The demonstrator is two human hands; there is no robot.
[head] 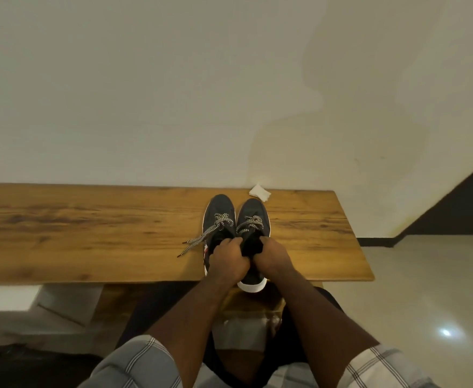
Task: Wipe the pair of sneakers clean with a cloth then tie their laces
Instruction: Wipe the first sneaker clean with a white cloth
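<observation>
Two dark sneakers with white soles stand side by side, toes pointing away from me, on a wooden table (pixel 89 228). The left sneaker (pixel 220 211) has its black-and-white laces trailing loose to the left (pixel 198 240). The right sneaker (pixel 253 212) has its heel sticking out over the table's near edge. My left hand (pixel 228 260) and my right hand (pixel 271 257) both grip the dark collar and tongue of the right sneaker. A white folded cloth (pixel 260 192) lies at the table's far edge, behind the right sneaker.
A pale wall stands directly behind the table. The table's right end is at about (pixel 352 236), with tiled floor (pixel 425 289) beyond. My knees and checked sleeves fill the bottom of the view.
</observation>
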